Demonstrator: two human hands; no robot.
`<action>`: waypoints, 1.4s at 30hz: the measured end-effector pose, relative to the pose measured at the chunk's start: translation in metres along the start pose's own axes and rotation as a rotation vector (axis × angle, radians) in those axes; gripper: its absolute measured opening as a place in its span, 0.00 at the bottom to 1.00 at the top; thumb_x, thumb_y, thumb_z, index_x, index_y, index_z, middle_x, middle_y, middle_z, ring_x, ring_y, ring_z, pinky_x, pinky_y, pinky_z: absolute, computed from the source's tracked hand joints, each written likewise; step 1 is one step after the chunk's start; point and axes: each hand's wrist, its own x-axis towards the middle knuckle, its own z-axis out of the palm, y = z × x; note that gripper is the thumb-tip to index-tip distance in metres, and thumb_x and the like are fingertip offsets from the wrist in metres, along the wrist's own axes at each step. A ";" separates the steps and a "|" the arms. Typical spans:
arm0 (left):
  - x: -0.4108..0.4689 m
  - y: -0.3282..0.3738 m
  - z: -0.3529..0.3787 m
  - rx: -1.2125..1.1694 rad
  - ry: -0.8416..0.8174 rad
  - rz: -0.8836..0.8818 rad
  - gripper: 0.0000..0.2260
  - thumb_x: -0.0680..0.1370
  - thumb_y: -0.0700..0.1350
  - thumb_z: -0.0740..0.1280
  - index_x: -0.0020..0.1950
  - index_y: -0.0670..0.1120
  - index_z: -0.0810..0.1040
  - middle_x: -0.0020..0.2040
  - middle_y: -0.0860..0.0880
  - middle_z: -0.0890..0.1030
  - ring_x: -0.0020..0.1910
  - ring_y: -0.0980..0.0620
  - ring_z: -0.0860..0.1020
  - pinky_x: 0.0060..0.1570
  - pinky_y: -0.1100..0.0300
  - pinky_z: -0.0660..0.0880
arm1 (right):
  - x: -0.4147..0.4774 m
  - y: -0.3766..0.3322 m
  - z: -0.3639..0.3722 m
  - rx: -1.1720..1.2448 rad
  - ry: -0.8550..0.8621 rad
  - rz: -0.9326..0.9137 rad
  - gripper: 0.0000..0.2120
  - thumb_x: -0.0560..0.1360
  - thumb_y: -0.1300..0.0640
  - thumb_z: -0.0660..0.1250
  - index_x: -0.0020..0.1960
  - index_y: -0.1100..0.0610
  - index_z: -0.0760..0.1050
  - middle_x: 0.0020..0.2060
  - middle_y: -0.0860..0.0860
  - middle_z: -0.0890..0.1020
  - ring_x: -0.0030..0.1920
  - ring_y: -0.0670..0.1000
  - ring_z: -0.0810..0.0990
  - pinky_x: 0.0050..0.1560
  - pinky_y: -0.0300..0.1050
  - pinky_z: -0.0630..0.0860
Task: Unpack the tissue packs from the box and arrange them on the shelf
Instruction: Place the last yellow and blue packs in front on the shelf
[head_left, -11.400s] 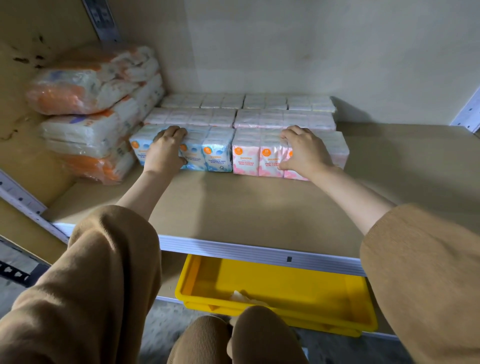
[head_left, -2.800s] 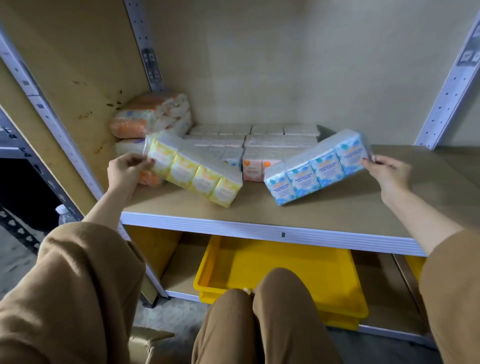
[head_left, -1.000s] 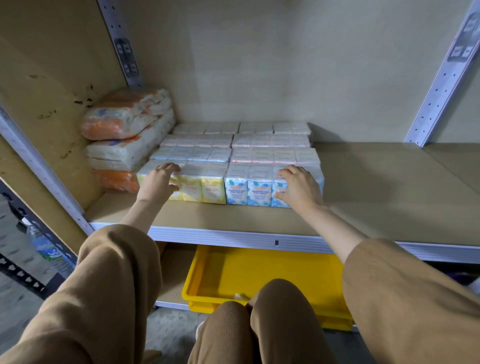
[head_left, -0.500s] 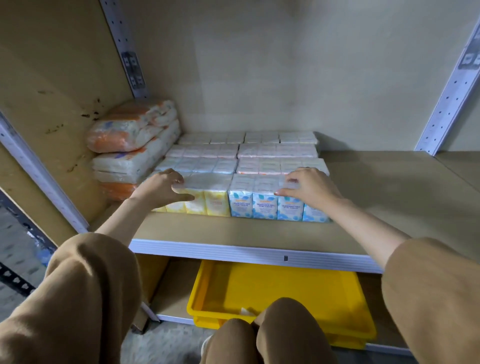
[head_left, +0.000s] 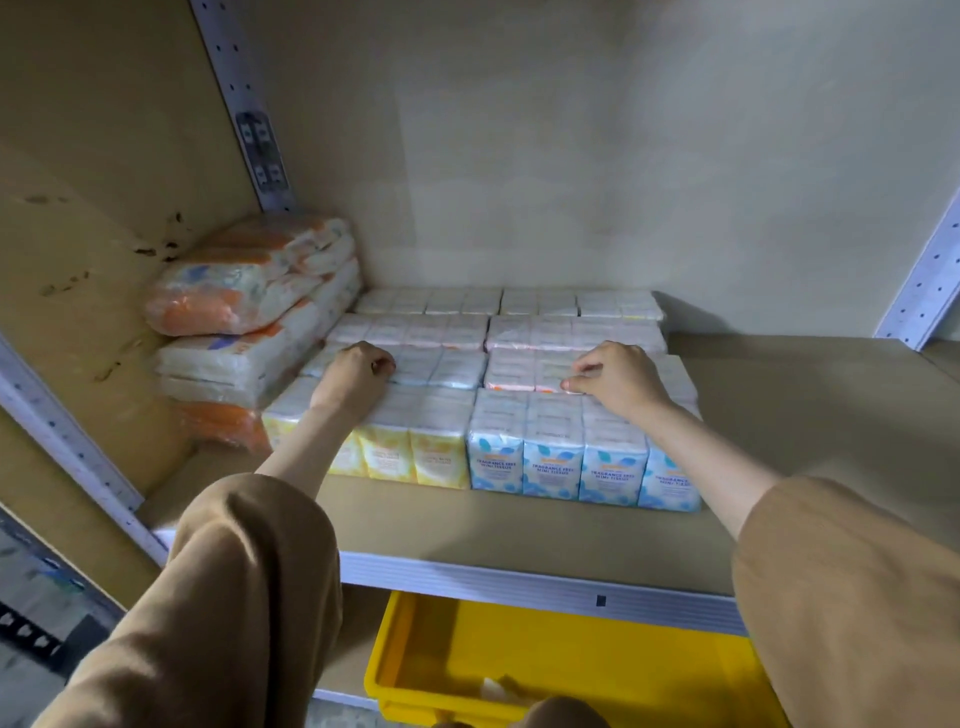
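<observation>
Several rows of tissue packs lie on the wooden shelf (head_left: 810, 415), filling its left half. The front row holds a yellow tissue pack (head_left: 395, 452) on the left and a blue tissue pack (head_left: 550, 462) on the right, side by side and square to the edge. My left hand (head_left: 358, 374) rests on top of the yellow pack with its fingers curled into a fist. My right hand (head_left: 618, 379) rests on the back edge of the blue pack, fingertips drawn together. Pale pink and white packs (head_left: 519, 332) fill the rows behind.
Large orange-and-white tissue bundles (head_left: 249, 280) are stacked in the shelf's left corner against the side wall. A yellow plastic bin (head_left: 571, 665) sits on the level below. Metal uprights (head_left: 924, 280) frame the shelf. The shelf's right half is bare board.
The yellow and blue packs, held tilted in the air earlier, now stand in the front row. Both hands slid from the pack fronts onto their tops and curled their fingers.
</observation>
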 end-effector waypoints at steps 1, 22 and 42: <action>0.001 -0.002 0.001 -0.008 0.011 -0.007 0.09 0.77 0.38 0.63 0.51 0.37 0.82 0.57 0.36 0.80 0.57 0.38 0.77 0.56 0.54 0.72 | 0.000 0.000 0.000 0.009 0.001 0.002 0.16 0.69 0.54 0.73 0.53 0.62 0.82 0.54 0.56 0.83 0.56 0.55 0.80 0.52 0.40 0.72; -0.050 -0.011 -0.043 -0.149 -0.149 0.247 0.05 0.73 0.40 0.71 0.42 0.50 0.82 0.44 0.50 0.79 0.46 0.65 0.78 0.46 0.69 0.69 | -0.041 -0.018 -0.012 -0.033 -0.114 -0.290 0.17 0.71 0.49 0.71 0.53 0.60 0.80 0.53 0.54 0.80 0.56 0.54 0.77 0.51 0.42 0.70; -0.085 0.010 -0.044 0.200 -0.198 0.195 0.19 0.73 0.42 0.70 0.64 0.42 0.74 0.66 0.46 0.74 0.64 0.45 0.73 0.61 0.54 0.70 | -0.077 -0.032 -0.013 -0.270 -0.226 -0.295 0.26 0.71 0.52 0.71 0.66 0.57 0.72 0.65 0.51 0.74 0.64 0.52 0.72 0.61 0.46 0.70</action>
